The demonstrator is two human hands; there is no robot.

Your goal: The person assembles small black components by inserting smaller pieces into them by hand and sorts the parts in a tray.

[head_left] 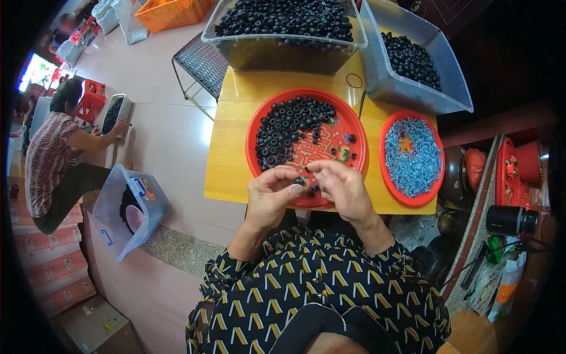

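Note:
Over the near edge of a round red tray [359,133], both hands are held close together. My left hand [268,193] pinches a small black round cap [299,181] between thumb and fingertips. Just beside it, the fingers of my right hand [348,192] are closed in a pinch; what is in them is too small to make out. A pile of black round caps [283,127] covers the tray's left and far part, with a few loose black pieces to the right. On the right lies a smaller red tray [386,172] full of tiny clear-blue pieces [413,162].
Clear plastic bins of black caps, one large [283,50] and one bluish [407,85], stand at the table's [227,159] far side. A lidless bin [141,203] sits on the floor at left. Beyond it another person [59,141] handles a white basket [116,115].

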